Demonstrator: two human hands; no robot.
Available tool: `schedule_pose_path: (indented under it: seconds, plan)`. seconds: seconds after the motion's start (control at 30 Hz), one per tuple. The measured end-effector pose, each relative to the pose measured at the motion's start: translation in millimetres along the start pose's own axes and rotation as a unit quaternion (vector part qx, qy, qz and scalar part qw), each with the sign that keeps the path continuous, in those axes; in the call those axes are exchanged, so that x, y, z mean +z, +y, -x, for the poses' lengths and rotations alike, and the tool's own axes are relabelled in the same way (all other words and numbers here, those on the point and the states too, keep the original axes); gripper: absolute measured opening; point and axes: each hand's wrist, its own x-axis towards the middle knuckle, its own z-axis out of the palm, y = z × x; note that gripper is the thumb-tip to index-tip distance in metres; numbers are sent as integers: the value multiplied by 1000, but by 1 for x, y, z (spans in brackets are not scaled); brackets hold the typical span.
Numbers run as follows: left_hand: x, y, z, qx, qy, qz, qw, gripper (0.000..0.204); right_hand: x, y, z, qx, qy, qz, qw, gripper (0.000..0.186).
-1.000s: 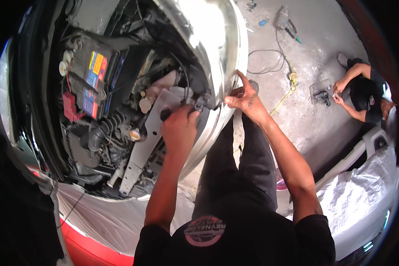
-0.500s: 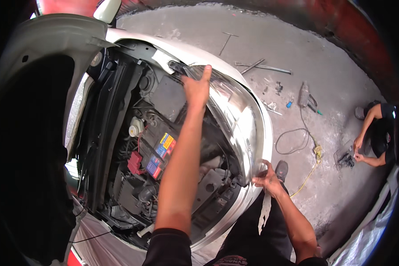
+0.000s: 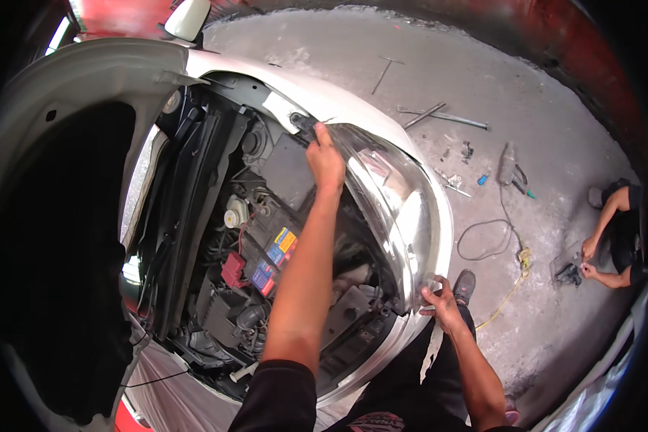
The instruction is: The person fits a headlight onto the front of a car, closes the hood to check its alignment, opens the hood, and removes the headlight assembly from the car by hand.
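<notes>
A large clear headlight (image 3: 390, 189) sits at the front corner of a white car, beside the open engine bay. My left hand (image 3: 327, 164) grips its rear inner end, the thumb laid by the black mounting tab (image 3: 302, 122); the other fingers are partly hidden. At the headlight's front lower corner, my right hand (image 3: 445, 305) pinches the edge between thumb and fingers. A ragged pale strip (image 3: 431, 351) hangs below that hand. My left forearm crosses over the battery (image 3: 275, 261), which has a colourful label.
The raised hood (image 3: 140, 79) fills the left side. On the floor lie metal bars (image 3: 446, 116), a T-handled tool (image 3: 387, 72), a grey power tool (image 3: 508, 164) with a cord, and a blue piece (image 3: 482, 179). Another person's hands (image 3: 589, 259) work at the far right.
The whole view has shifted slightly down and right. My left thumb, raised before, now lies down near the mounting tab. My right hand keeps its place at the headlight's front corner.
</notes>
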Motion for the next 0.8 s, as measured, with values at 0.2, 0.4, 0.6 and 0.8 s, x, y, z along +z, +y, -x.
schedule_pose_path:
  seconds: [0.2, 0.4, 0.6, 0.8]
  plan:
    - [-5, -3, -1, -21, -25, 27, 999, 67, -15, 3, -17, -76, -4, 165, 983, 91]
    - [-7, -3, -6, 6, -37, 97, 995, 66, -4, -23, 3, -62, -22, 89, 994, 100]
    - [-2, 0, -5, -40, -55, 134, 989, 65, -25, -25, -22, -178, -2, 311, 933, 90]
    - [0, -8, -6, -44, -61, 147, 986, 66, 13, -154, -107, -404, 53, 266, 874, 74]
